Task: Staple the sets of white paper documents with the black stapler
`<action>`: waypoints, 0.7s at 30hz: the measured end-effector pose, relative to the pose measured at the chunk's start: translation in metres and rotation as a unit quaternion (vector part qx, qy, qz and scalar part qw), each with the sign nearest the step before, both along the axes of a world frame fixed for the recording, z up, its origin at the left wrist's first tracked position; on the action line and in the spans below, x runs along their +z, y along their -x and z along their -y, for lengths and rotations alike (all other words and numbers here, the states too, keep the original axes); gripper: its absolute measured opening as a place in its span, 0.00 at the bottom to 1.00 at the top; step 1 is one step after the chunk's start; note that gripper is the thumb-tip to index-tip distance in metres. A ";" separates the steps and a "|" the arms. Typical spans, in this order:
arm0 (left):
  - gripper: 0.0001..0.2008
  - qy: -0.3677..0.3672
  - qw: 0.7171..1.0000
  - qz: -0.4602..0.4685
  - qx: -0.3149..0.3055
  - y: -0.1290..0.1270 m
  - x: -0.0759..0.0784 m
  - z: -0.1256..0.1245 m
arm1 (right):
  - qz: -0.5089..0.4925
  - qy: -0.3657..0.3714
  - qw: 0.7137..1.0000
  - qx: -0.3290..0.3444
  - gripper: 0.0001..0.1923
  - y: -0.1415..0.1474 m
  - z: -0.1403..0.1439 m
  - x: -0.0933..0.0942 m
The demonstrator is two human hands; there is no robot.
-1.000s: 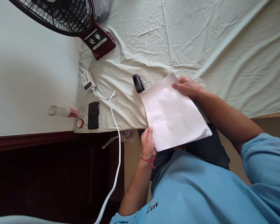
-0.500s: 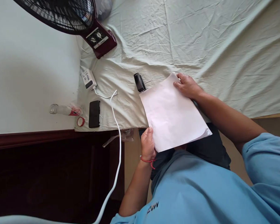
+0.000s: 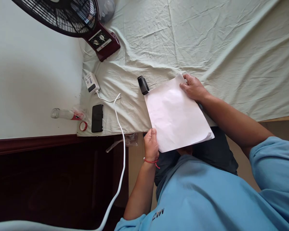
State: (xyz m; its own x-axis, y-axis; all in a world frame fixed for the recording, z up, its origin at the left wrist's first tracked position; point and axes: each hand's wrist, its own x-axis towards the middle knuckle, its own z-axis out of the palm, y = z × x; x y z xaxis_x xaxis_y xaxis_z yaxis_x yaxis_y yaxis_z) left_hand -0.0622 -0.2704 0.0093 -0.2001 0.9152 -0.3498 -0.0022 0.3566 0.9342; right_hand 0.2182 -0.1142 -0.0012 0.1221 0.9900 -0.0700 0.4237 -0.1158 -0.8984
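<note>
A stack of white paper sheets [image 3: 177, 117] lies tilted over the edge of the bed and my lap. My left hand [image 3: 151, 145] grips the stack's near left corner. My right hand [image 3: 194, 88] presses on the far right corner, fingers on top of the sheets. A small black stapler [image 3: 143, 85] sits on the sheet, touching the stack's far left corner.
A pale green bedsheet [image 3: 207, 41] covers the bed. A dark red fan [image 3: 86, 22] stands at the far left, with a white charger [image 3: 91, 82] and its cable [image 3: 120, 134], a black phone [image 3: 97, 118], a red ring [image 3: 82, 126] and a small bottle [image 3: 65, 114] near it.
Both hands slid the paper stack slightly farther onto the bed; its near edge and my left hand moved up. The stapler has not moved.
</note>
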 end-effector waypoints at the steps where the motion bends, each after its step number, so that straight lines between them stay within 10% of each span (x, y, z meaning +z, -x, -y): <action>1: 0.33 -0.010 1.000 -0.026 -0.010 0.003 -0.003 -0.001 | 0.005 -0.002 1.000 -0.001 0.11 0.000 0.000 0.000; 8: 0.26 -0.046 0.961 -0.252 -0.105 0.018 -0.012 -0.005 | 0.061 -0.025 0.998 0.009 0.11 -0.001 -0.001 -0.004; 14: 0.12 -0.181 0.878 -0.441 -0.043 0.009 -0.006 -0.010 | 0.074 -0.030 0.997 0.012 0.11 -0.002 -0.003 -0.007; 21: 0.25 -0.294 0.830 -0.469 -0.068 0.001 0.005 -0.086 | 0.086 -0.014 0.996 0.014 0.10 -0.002 -0.003 -0.007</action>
